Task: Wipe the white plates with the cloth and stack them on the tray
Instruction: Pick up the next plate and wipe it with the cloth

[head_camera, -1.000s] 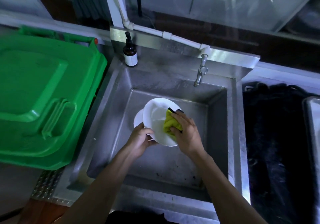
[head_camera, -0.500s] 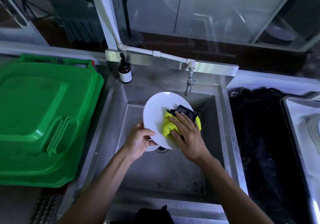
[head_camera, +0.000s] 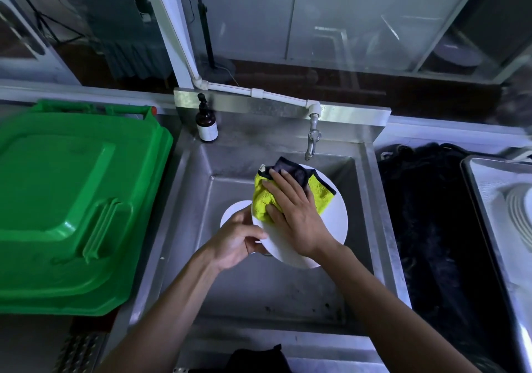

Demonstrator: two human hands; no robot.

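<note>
Over the steel sink [head_camera: 359, 228] I hold a white plate [head_camera: 334, 225] tilted toward me. My left hand [head_camera: 239, 240] grips its lower left rim. My right hand [head_camera: 293, 211] lies flat with fingers spread on a yellow cloth with dark edging [head_camera: 319, 192], pressing it against the plate's upper face. A second white plate [head_camera: 233, 214] shows partly behind the left hand, lower in the sink. At the far right a metal tray [head_camera: 483, 199] holds a stack of white plates [head_camera: 518, 217].
A green bin lid [head_camera: 72, 199] fills the left side. A brown pump bottle [head_camera: 206, 124] stands on the sink's back ledge, and a tap [head_camera: 312, 139] hangs over the basin. A black mat [head_camera: 431, 228] lies between sink and tray.
The plate has shifted right and tilted flatter toward me. My right hand slid the cloth up to the plate's upper part. The camera view rose, showing more of the tray.
</note>
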